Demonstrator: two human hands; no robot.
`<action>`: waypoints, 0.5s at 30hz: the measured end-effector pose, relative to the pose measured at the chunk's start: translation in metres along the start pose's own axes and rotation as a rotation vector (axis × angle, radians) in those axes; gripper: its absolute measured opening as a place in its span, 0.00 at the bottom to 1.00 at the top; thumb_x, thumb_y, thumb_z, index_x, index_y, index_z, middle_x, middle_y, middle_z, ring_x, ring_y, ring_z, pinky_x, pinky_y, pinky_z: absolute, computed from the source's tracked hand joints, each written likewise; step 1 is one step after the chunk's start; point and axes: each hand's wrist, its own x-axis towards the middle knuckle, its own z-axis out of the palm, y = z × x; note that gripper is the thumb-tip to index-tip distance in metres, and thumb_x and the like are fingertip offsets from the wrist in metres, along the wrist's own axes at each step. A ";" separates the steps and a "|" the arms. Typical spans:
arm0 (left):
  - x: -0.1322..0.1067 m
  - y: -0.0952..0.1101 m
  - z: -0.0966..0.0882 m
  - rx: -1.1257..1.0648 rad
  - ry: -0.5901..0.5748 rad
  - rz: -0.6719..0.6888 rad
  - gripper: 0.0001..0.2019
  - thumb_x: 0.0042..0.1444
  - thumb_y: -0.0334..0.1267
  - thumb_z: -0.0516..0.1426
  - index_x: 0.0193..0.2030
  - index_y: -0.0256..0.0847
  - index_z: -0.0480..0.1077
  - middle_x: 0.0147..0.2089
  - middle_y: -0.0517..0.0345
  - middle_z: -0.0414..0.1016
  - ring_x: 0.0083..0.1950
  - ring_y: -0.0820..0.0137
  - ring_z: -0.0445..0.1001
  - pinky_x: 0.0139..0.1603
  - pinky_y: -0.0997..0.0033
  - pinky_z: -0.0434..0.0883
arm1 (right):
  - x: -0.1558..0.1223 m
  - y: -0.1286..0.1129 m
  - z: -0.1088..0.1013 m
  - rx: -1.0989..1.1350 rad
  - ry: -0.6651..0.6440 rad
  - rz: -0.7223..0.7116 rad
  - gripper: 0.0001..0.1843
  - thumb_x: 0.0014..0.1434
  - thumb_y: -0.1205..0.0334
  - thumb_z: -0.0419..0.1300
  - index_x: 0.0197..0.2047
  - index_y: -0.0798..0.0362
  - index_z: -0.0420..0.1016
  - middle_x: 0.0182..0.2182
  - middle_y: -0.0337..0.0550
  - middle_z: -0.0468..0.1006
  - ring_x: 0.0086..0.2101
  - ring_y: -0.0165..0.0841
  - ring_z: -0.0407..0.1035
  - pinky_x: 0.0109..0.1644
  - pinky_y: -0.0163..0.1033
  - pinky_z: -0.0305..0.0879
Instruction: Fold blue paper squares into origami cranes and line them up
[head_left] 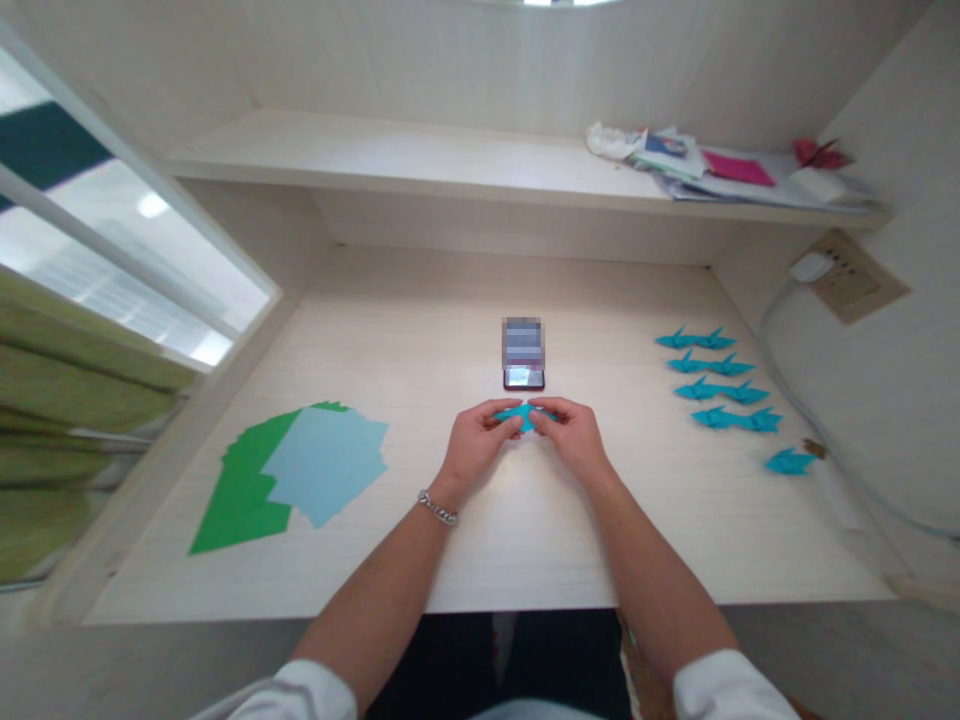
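Observation:
Between both hands, near the middle of the desk, is a small piece of folded blue paper [526,416]. My left hand [480,438] pinches its left end with thumb and fingers; a chain bracelet [438,508] circles that wrist. My right hand [571,432] pinches the right end in the same way. Fingers cover much of the paper, so its exact fold cannot be made out. Just beyond the hands lies a phone [523,378] with its screen lit.
At the right are rows of blue folded-paper cranes [721,392] and a single crane [790,461]. Green sheets [244,490] and light blue sheets [326,465] fan out at the left. A shelf [450,165] with papers crosses the back; a cable [787,390] runs down the right wall.

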 end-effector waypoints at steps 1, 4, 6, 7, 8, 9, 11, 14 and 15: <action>0.000 0.000 0.000 0.022 0.017 0.015 0.21 0.46 0.44 0.65 0.45 0.35 0.75 0.37 0.51 0.79 0.30 0.70 0.77 0.35 0.69 0.75 | -0.001 -0.001 0.000 0.000 -0.001 -0.001 0.16 0.46 0.57 0.66 0.39 0.54 0.80 0.31 0.46 0.81 0.28 0.34 0.72 0.33 0.38 0.68; -0.001 0.001 0.001 0.044 0.051 0.038 0.19 0.46 0.43 0.64 0.44 0.35 0.75 0.36 0.51 0.80 0.30 0.70 0.76 0.34 0.69 0.75 | -0.002 -0.002 0.002 0.018 -0.002 0.000 0.16 0.47 0.57 0.66 0.40 0.54 0.80 0.32 0.46 0.81 0.27 0.33 0.71 0.33 0.39 0.68; -0.001 0.001 0.001 0.046 0.062 0.044 0.19 0.46 0.43 0.64 0.44 0.34 0.75 0.35 0.51 0.80 0.29 0.70 0.76 0.34 0.69 0.75 | -0.003 -0.002 0.003 0.030 0.007 -0.005 0.16 0.47 0.57 0.66 0.39 0.54 0.81 0.31 0.46 0.81 0.27 0.33 0.71 0.33 0.39 0.69; -0.001 0.001 0.001 0.045 0.064 0.048 0.19 0.47 0.43 0.64 0.44 0.34 0.75 0.35 0.51 0.79 0.29 0.70 0.76 0.34 0.69 0.75 | -0.004 -0.002 0.004 0.032 0.013 -0.008 0.16 0.47 0.57 0.66 0.39 0.54 0.81 0.31 0.46 0.81 0.27 0.33 0.72 0.34 0.39 0.69; -0.001 0.001 0.001 0.044 0.063 0.053 0.18 0.47 0.42 0.64 0.44 0.34 0.75 0.35 0.51 0.79 0.29 0.70 0.76 0.34 0.69 0.75 | -0.004 -0.003 0.004 0.036 0.018 -0.012 0.16 0.47 0.57 0.66 0.39 0.54 0.81 0.31 0.45 0.81 0.27 0.33 0.72 0.34 0.39 0.69; 0.000 0.001 0.001 0.044 0.061 0.057 0.18 0.47 0.42 0.64 0.44 0.35 0.75 0.35 0.51 0.79 0.29 0.70 0.76 0.34 0.69 0.75 | -0.005 -0.003 0.004 0.039 0.020 -0.015 0.16 0.47 0.57 0.66 0.39 0.54 0.81 0.31 0.45 0.81 0.28 0.34 0.72 0.35 0.39 0.69; 0.000 0.000 0.001 0.046 0.062 0.063 0.17 0.47 0.41 0.64 0.43 0.35 0.76 0.34 0.51 0.79 0.29 0.70 0.76 0.33 0.70 0.75 | -0.005 -0.004 0.005 0.038 0.021 -0.027 0.15 0.47 0.57 0.66 0.38 0.53 0.81 0.32 0.45 0.81 0.29 0.35 0.73 0.36 0.40 0.69; 0.000 0.001 0.000 0.071 0.070 0.072 0.15 0.46 0.41 0.64 0.40 0.35 0.76 0.33 0.52 0.79 0.28 0.70 0.76 0.32 0.70 0.75 | -0.005 -0.005 0.005 -0.013 0.015 -0.070 0.12 0.47 0.58 0.66 0.36 0.53 0.81 0.32 0.45 0.81 0.32 0.36 0.73 0.39 0.40 0.69; 0.000 0.001 0.000 0.087 0.066 0.073 0.14 0.46 0.41 0.64 0.39 0.35 0.76 0.33 0.52 0.78 0.28 0.70 0.76 0.31 0.70 0.75 | -0.005 -0.004 0.005 -0.038 0.007 -0.085 0.11 0.47 0.59 0.65 0.35 0.53 0.81 0.33 0.45 0.81 0.33 0.36 0.73 0.40 0.40 0.69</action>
